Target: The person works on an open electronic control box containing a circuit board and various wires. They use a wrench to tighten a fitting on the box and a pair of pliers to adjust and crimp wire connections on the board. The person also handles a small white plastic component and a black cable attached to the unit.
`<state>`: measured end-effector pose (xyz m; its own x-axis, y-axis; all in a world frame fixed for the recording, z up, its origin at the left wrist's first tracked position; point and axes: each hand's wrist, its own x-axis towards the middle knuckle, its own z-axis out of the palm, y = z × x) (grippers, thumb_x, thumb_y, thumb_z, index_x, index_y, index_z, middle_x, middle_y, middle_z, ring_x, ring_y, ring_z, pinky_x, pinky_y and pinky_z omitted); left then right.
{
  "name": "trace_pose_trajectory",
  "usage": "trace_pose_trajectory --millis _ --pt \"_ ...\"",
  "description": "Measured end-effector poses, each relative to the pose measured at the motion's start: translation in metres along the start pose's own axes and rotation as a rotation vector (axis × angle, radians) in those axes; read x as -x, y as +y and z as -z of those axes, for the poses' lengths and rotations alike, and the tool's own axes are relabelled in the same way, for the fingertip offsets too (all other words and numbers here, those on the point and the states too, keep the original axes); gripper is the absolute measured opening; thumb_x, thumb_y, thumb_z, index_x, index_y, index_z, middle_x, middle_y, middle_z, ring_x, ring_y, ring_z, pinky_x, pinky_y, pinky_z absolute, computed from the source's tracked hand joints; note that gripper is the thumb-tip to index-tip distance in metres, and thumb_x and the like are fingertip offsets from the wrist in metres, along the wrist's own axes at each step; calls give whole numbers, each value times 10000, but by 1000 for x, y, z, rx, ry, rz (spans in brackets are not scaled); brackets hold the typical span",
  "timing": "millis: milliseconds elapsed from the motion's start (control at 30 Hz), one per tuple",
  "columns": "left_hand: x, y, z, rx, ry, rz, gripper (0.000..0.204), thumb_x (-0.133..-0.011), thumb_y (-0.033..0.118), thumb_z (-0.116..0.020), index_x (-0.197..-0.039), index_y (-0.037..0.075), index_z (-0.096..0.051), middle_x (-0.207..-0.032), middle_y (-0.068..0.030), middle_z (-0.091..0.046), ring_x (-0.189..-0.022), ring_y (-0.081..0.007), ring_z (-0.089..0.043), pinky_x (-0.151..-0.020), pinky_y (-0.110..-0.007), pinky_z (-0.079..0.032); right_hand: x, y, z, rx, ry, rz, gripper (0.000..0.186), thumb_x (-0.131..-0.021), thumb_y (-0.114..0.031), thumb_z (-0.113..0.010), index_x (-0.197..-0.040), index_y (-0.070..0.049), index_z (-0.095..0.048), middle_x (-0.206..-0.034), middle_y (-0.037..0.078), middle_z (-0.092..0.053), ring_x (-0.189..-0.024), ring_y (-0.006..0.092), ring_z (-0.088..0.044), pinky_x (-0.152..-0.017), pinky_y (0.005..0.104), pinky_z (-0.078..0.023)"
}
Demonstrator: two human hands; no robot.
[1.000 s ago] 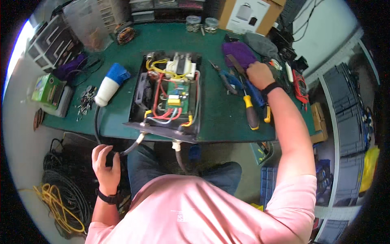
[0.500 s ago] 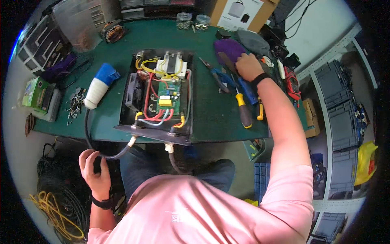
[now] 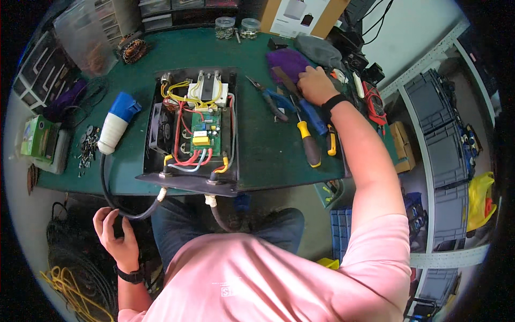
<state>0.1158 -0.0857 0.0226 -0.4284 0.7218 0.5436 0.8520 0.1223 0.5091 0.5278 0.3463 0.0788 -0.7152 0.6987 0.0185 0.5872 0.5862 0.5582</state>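
Note:
In front of me on the bench is an uncovered metal case [image 3: 242,118] holding a green circuit board [image 3: 199,129] and red, yellow and grey wires. From its near panel, a black cable [image 3: 103,180] loops left to a blue and white plug [image 3: 118,119]. My left hand [image 3: 119,239] is below the bench edge with its fingers apart, the fingertips at the cable. Over the tools at the right, my right hand [image 3: 317,86] has curled fingers beside a purple cloth [image 3: 289,63]; whatever they grip is hidden. Below it lie blue-handled pliers [image 3: 266,97] and a yellow-and-black screwdriver [image 3: 309,145].
Loose screws [image 3: 89,145] are heaped left of the plug. Two clear jars [image 3: 225,28] and a cardboard box [image 3: 306,19] stand at the back. A red multimeter [image 3: 374,102] lies at the right edge, near shelving with grey crates [image 3: 453,155].
The view has shifted, so the bench and its things appear farther left. My right hand stays over the tools, and my left hand stays by the cable.

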Motion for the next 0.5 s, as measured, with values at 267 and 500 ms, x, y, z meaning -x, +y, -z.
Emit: trace_pose_trajectory --millis 267,500 --pt "2 -2 4 -28 21 0 241 -797 -12 -678 -1036 -26 -648 -1153 -183 -576 -1053 -332 -573 -945 -402 -443 1 3 13 -139 -190 -55 166 -803 -94 -648 -933 -68 -749 -1007 66 -708 -1076 267 -577 -889 451 -441" --pt "1 -1 2 -12 26 2 247 -791 -3 -665 -1036 -25 -647 -1152 -188 -576 -1053 -336 -571 -948 -405 -441 6 6 9 -154 -107 -43 144 -789 -87 -657 -896 -85 -754 -1066 62 -660 -1104 279 -548 -910 460 -438"
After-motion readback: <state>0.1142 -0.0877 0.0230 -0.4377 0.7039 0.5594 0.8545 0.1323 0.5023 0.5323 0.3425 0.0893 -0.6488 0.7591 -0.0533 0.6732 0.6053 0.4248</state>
